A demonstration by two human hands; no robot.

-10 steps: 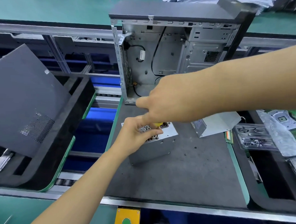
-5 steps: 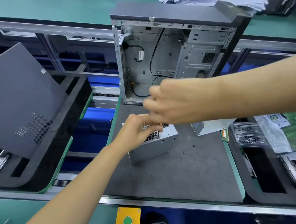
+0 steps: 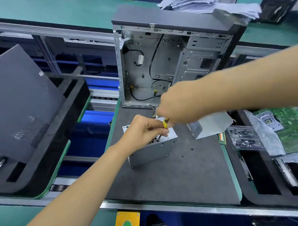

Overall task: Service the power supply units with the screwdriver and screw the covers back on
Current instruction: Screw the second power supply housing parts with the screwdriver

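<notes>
Power supply unit (image 3: 152,146), a boxy silver sheet-metal case with perforated top, sitting on the dark grey foam mat (image 3: 184,178), left hand (image 3: 142,131) curling over its top, fingertips pinching the thin steel shaft, right hand (image 3: 175,107) gripping the yellow-handled screwdriver (image 3: 165,123) upright above it.

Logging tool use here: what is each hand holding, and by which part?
Right hand grips the screwdriver by its yellow handle. Left hand pinches its shaft near the tip, over the power supply unit.
</notes>
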